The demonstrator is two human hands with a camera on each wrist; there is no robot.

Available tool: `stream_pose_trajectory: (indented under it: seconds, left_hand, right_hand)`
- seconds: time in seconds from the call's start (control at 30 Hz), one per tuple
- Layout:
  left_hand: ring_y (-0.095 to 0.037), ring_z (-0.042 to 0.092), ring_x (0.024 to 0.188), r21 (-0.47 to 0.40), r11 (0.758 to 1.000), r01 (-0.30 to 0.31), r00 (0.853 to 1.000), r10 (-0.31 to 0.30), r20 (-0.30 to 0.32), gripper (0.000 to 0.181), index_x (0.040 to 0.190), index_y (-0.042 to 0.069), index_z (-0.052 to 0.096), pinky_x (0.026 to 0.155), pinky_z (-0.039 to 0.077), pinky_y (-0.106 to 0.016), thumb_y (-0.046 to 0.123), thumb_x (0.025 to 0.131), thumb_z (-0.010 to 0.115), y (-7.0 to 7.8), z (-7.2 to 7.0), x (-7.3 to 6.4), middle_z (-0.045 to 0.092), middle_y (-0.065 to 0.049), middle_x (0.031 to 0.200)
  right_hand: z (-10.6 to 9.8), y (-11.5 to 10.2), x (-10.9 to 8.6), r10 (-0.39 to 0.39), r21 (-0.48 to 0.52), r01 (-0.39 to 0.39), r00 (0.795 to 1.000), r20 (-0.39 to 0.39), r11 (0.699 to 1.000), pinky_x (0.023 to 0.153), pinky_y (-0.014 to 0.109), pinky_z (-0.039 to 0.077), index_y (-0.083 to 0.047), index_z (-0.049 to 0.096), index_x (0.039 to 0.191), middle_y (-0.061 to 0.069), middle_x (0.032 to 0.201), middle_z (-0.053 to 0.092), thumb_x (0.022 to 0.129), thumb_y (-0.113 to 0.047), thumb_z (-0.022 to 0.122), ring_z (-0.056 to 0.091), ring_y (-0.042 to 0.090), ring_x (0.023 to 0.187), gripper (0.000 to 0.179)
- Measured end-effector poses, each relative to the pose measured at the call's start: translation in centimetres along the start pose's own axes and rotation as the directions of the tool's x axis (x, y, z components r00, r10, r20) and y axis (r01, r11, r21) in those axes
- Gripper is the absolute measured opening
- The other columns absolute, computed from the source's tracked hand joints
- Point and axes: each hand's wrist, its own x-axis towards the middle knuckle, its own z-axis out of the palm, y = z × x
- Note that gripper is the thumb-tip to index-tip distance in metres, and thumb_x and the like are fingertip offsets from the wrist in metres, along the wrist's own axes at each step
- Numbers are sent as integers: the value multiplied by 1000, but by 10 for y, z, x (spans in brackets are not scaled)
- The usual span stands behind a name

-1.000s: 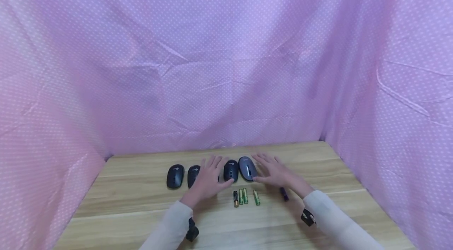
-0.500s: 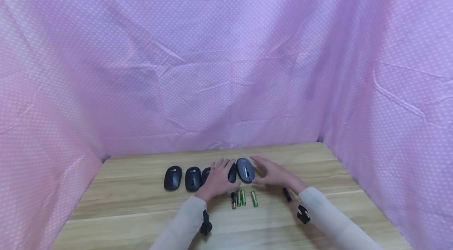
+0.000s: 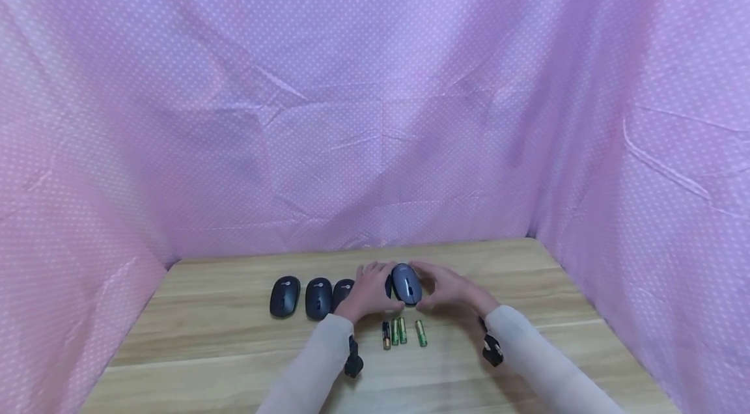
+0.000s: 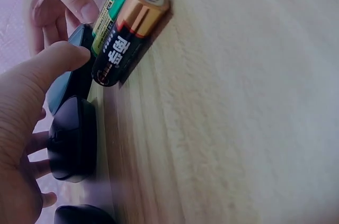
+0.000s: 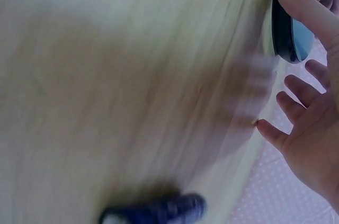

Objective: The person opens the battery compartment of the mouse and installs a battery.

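Note:
A grey computer mouse (image 3: 407, 284) lies on the table between my two hands. My right hand (image 3: 448, 287) is at its right side, thumb at the near end and index finger by the far end; in the right wrist view the thumb (image 5: 296, 4) meets the mouse's edge and the other fingers are spread. Over a mostly hidden black mouse (image 4: 74, 139) hovers my left hand (image 3: 372, 290), fingers spread, its thumb tip near the grey mouse. Closer to me lie a black-and-copper battery (image 3: 386, 336) and several green batteries (image 3: 422, 333).
More black mice stand in a row to the left, one at the far left (image 3: 284, 297), another (image 3: 319, 299) beside it, a third (image 3: 342, 292) partly behind my left hand. A dark blue-purple battery (image 5: 153, 212) lies below my right hand. Pink dotted cloth (image 3: 375, 140) hangs behind the table.
My left hand has moved right along the row, toward the grey mouse. My right hand has edged left to the mouse's side. Mice and batteries have kept their places.

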Motion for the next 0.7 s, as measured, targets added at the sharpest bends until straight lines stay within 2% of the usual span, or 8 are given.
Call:
stream_pose_trajectory:
  seconds: [0.2, 0.33, 0.7]
  left_hand:
    - [-36, 44, 143, 7, 1000, -12, 1000, 12, -21, 93, 154, 10, 43, 121, 25, -70, 52, 80, 82, 1, 6, 5, 54, -12, 150]
    - [-36, 46, 141, 4, 1000, -27, 999, 27, -33, 93, 153, 10, 44, 120, 28, -68, 50, 79, 84, 1, 8, 6, 56, -13, 147]
    - [-35, 49, 136, 2, 998, -57, 996, 57, -62, 93, 151, 11, 47, 117, 34, -63, 51, 76, 85, 1, 10, 7, 59, -11, 143]
  right_hand:
    - [2, 2, 2, 16, -14, -17, 1000, -8, 1000, 124, 59, 28, -9, 34, 158, 10, 158, 47, 78, -15, 88, 43, 32, 147, 98]
    - [3, 1, 1, 22, -21, -22, 999, -23, 1000, 124, 58, 30, -6, 33, 158, 12, 160, 43, 77, -15, 88, 40, 34, 148, 98]
    - [11, 2, -1, -66, -20, 65, 995, -69, 998, 122, 50, 35, -1, 32, 157, 16, 158, 44, 77, -12, 87, 43, 33, 147, 98]
